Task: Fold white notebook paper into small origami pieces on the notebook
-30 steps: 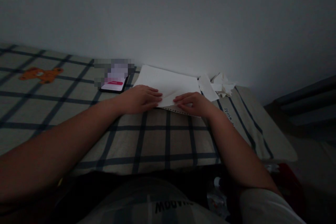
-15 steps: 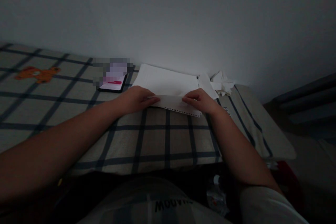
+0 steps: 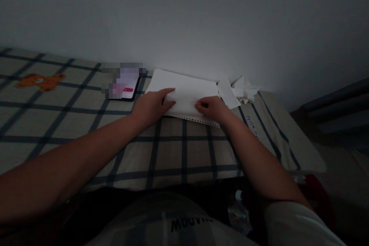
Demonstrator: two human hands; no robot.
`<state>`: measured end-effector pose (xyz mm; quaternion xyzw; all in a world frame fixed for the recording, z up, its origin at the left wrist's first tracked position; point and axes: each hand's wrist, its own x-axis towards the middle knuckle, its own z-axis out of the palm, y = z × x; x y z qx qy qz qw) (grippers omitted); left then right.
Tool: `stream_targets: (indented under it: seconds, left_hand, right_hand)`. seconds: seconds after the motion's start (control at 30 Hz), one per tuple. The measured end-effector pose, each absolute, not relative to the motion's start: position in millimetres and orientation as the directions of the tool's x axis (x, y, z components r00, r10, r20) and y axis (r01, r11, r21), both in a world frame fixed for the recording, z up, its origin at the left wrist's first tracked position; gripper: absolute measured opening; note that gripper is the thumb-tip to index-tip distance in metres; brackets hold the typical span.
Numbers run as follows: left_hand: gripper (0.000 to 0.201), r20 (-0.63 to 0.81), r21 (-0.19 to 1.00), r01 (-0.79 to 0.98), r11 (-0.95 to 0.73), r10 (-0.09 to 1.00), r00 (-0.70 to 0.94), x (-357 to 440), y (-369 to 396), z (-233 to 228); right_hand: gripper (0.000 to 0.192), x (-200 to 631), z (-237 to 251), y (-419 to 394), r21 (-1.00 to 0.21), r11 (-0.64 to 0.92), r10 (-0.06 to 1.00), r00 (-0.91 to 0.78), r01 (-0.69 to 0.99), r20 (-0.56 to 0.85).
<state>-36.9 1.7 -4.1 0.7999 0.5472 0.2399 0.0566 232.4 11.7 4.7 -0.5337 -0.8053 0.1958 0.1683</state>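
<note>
From here I see the paper [image 3: 186,86] running lengthwise from my spread left hand [image 3: 151,104] to my curled right hand [image 3: 213,108], whose grip I can't tell.

Through the head view I see the left hand [image 3: 150,105] near mid-frame, thumb and forefinger spread over white paper [image 3: 184,84]. Just right of centre, the right hand [image 3: 215,108] curls its fingers over it. I have a lit phone [image 3: 128,82] left of centre, crumpled paper [image 3: 245,90] right.
</note>
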Motion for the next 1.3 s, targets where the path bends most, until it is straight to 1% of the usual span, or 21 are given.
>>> stream_targets:
  seconds: [0.07,0.17,0.23,0.27,0.3,0.4,0.47,0.57,0.63,0.7,0.8,0.87,1.0,1.1,1.23,1.3]
  left_hand:
    - [0.050,0.402,0.264,0.844,-0.466,0.849,0.343,-36,1,-4]
    - [0.035,0.469,0.072,0.780,-0.622,0.711,0.523,-33,-3,0]
    - [0.032,0.441,-0.038,0.695,-0.718,0.612,0.656,-30,-8,2]
    - [0.034,0.409,-0.069,0.642,-0.763,0.566,0.716,-27,-10,1]
    - [0.037,0.377,-0.082,0.613,-0.786,0.545,0.749,-25,-13,1]
    - [0.042,0.312,-0.102,0.590,-0.801,0.537,0.784,-22,-18,-3]
    - [0.042,0.277,-0.107,0.588,-0.801,0.544,0.792,-22,-18,-5]
    - [0.042,0.235,-0.091,0.584,-0.807,0.552,0.800,-24,-17,-4]
    - [0.043,0.216,-0.072,0.584,-0.809,0.559,0.801,-25,-16,-1]
    - [0.043,0.213,-0.058,0.589,-0.806,0.566,0.796,-25,-17,1]
    - [0.043,0.234,-0.053,0.597,-0.800,0.572,0.787,-26,-16,1]
    - [0.041,0.248,-0.058,0.608,-0.792,0.578,0.777,-27,-14,0]
    - [0.038,0.227,-0.087,0.660,-0.746,0.630,0.743,-30,-10,0]
    - [0.039,0.239,-0.093,0.694,-0.714,0.660,0.712,-31,-11,3]
    - [0.038,0.353,-0.030,0.769,-0.639,0.713,0.606,-33,-11,8]
    - [0.039,0.373,0.002,0.784,-0.620,0.729,0.575,-34,-11,8]
  right_hand:
    - [0.026,230,3,12,-0.455,0.341,0.935,-0.346,0.822,0.076]
    - [0.022,228,1,12,-0.449,0.337,0.940,-0.326,0.827,0.103]
    - [0.019,228,1,12,-0.471,0.329,0.943,-0.315,0.819,0.111]
    - [0.019,228,1,11,-0.484,0.318,0.946,-0.305,0.815,0.109]
    - [0.022,228,1,11,-0.499,0.303,0.951,-0.293,0.812,0.101]
    - [0.035,229,2,10,-0.537,0.262,0.960,-0.273,0.802,0.060]
    - [0.038,229,1,10,-0.537,0.288,0.953,-0.294,0.793,0.077]
    - [0.038,230,-3,13,-0.459,0.443,0.897,-0.375,0.770,0.236]
    - [0.040,230,-7,16,-0.403,0.518,0.853,-0.423,0.754,0.305]
    - [0.041,231,-9,18,-0.385,0.525,0.849,-0.436,0.759,0.298]
    - [0.039,231,-8,19,-0.395,0.478,0.878,-0.406,0.785,0.255]
    - [0.035,232,-5,17,-0.431,0.443,0.896,-0.385,0.786,0.219]
    - [0.024,230,2,12,-0.548,0.369,0.923,-0.364,0.751,0.123]
    - [0.022,228,4,10,-0.619,0.326,0.935,-0.340,0.715,0.100]
    - [0.024,227,6,11,-0.738,0.268,0.946,-0.313,0.619,0.081]
    - [0.022,225,6,10,-0.777,0.228,0.954,-0.295,0.586,0.058]
